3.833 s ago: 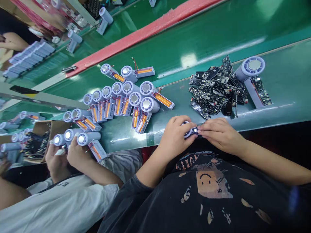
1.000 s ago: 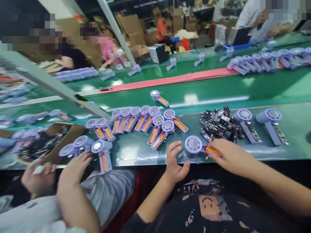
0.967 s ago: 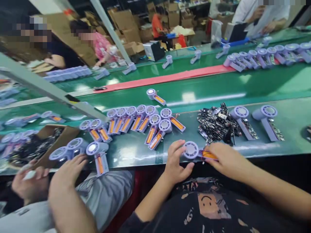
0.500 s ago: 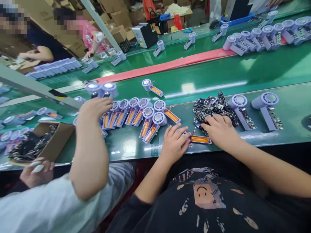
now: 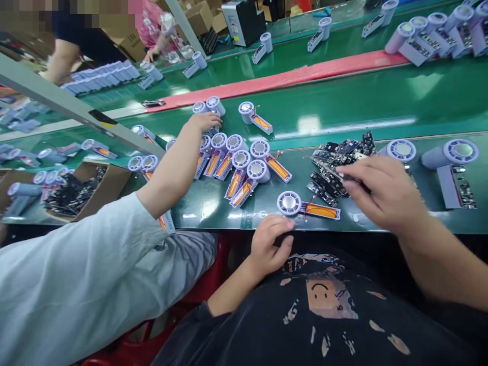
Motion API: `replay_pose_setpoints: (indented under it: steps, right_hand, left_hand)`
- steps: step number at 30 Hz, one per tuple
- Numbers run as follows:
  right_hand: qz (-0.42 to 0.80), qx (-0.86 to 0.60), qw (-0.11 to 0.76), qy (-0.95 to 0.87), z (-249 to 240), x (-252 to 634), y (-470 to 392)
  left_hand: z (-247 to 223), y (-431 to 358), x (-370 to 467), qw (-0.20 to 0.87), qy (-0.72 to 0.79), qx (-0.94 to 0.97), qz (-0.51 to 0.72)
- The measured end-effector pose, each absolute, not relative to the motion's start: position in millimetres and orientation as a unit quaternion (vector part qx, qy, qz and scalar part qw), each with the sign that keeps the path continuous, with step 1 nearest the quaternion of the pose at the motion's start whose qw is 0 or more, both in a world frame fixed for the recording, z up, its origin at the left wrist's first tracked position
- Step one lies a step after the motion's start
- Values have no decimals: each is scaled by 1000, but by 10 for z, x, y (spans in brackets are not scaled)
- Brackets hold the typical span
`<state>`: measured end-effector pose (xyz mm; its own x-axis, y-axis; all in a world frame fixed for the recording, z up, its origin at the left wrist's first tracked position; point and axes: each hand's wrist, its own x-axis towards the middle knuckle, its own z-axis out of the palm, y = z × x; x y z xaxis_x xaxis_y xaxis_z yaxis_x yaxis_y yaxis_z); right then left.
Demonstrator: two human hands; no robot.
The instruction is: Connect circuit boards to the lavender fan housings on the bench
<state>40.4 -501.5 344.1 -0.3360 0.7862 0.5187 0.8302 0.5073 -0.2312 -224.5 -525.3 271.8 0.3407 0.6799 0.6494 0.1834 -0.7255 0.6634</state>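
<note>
My right hand (image 5: 389,195) is closed in a pinch on a narrow circuit board (image 5: 331,169), held over a heap of dark circuit boards (image 5: 341,150). At the table edge my left hand (image 5: 271,244) is open, its fingers loosely bent and the thumb apart, with nothing in it. Just beyond it lies a lilac handheld fan housing (image 5: 288,203), its round head toward the left. An orange battery (image 5: 320,211) and thin red wires show in its opened handle.
Several similar fan housings (image 5: 241,160) stand left of the heap. Two with boards in their handles (image 5: 461,150) stand at right. A co-worker's arm (image 5: 171,165) reaches across at left, by a carton of boards (image 5: 97,195). Beyond runs a green conveyor (image 5: 343,107) with a red strip.
My right hand has lifted off the heap with a board in its fingers. My left hand has drawn back from the fan housing toward me. The co-worker's hand has set housings farther onto the conveyor side.
</note>
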Motion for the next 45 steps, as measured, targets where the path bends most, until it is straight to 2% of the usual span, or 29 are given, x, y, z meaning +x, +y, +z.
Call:
replay_pose_setpoints:
  steps: [3, 5, 9, 12, 15, 18, 24, 29, 36, 40, 43, 45]
  right_hand:
    - [29, -387, 355, -850, 3379, 95, -5349]
    - [28, -316, 362, -877, 3262, -57, -5482]
    - [38, -337, 407, -848, 3037, -57, -5428]
    - [18, -392, 341, -854, 2941, 32, -5257]
    - [-9, -382, 247, -891, 2873, 36, -5137]
    - [-21, -378, 216, -900, 2819, 1, -5084]
    - [42, -362, 213, -906, 2800, 43, -4990]
    - [119, -363, 208, -901, 2787, 78, -4933]
    - [127, -354, 217, -901, 2760, 85, -4923]
    - [140, -357, 220, -897, 2772, 70, -4909]
    - [156, -363, 218, -892, 2782, 57, -4901]
    - [169, -368, 218, -888, 2785, 51, -4902]
  left_hand:
    - [2788, -5357, -2166, 521, 259, 676, 453]
    - [2785, -5395, -2123, 632, 282, 574, 438]
    - [2733, -5401, -2134, 695, 320, 445, 464]
    - [2714, -5384, -2187, 717, 328, 407, 462]
    - [2711, -5369, -2230, 699, 342, 423, 464]
    - [2718, -5350, -2261, 686, 351, 435, 466]
    - [2760, -5279, -2321, 695, 346, 379, 504]
    - [2783, -5196, -2402, 604, 378, 414, 567]
    - [2772, -5184, -2493, 602, 345, 395, 602]
    - [2757, -5199, -2510, 509, 285, 530, 615]
    - [2737, -5225, -2540, 390, 303, 643, 586]
    - [2719, -5251, -2568, 352, 329, 668, 567]
